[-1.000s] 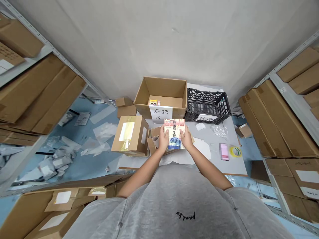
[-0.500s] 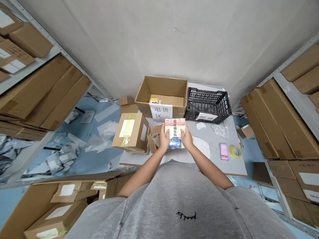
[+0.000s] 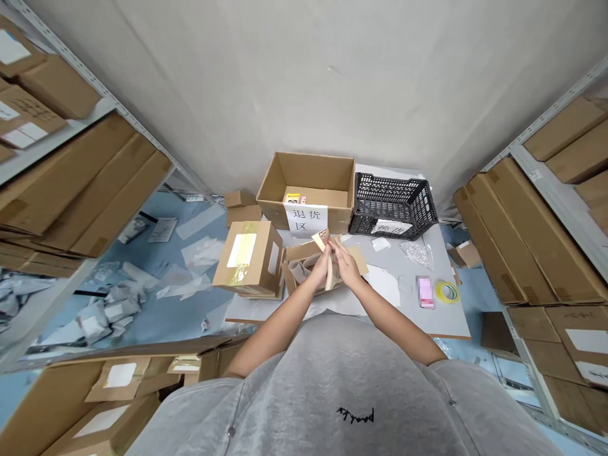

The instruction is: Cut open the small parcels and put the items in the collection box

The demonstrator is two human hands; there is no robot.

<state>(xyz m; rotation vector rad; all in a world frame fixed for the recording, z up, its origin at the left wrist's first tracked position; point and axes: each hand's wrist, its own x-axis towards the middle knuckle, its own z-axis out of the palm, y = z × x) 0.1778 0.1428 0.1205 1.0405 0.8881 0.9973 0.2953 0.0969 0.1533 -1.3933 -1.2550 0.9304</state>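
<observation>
A paperback book (image 3: 329, 276) stands nearly edge-on between my hands, its pale page edge towards me and a corner of its printed cover showing at the top. My left hand (image 3: 321, 268) is closed around its left side. Against the other side lies my right hand (image 3: 345, 261), fingers pressed together and pointing up to the left. Below them sits an opened small cardboard box (image 3: 297, 253) with grey wrapping inside, partly hidden by my hands.
A taped carton (image 3: 259, 253) stands to the left. Behind are a large open cardboard box (image 3: 313, 164) with books inside and a black plastic crate (image 3: 394, 206). A phone (image 3: 426, 292) and a tape roll (image 3: 447, 292) lie right. Stacked shelves flank both sides.
The book has turned from cover facing me to edge-on. My hands have come closer together around it, and more of the small box beneath shows.
</observation>
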